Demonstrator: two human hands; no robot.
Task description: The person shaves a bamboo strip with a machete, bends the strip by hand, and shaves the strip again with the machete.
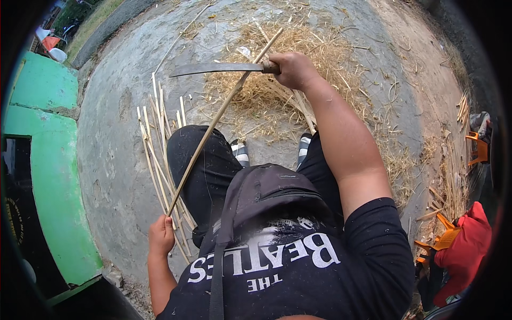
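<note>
Gripping one knife (210, 68), your right hand (291, 69) has it crossing one long stick (215, 120) slanted over your left thigh (212, 173); your left hand (161, 234) clasps the stick's near end; one shavings pile (321, 50) lies beyond.

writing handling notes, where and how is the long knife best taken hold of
Probably best taken by the wooden handle of the long knife, coming from the person's right, fingers wrapped around it as the right grip does. The handle is short and thick at the right end, while the thin metal blade points left and crosses the stick.
</note>
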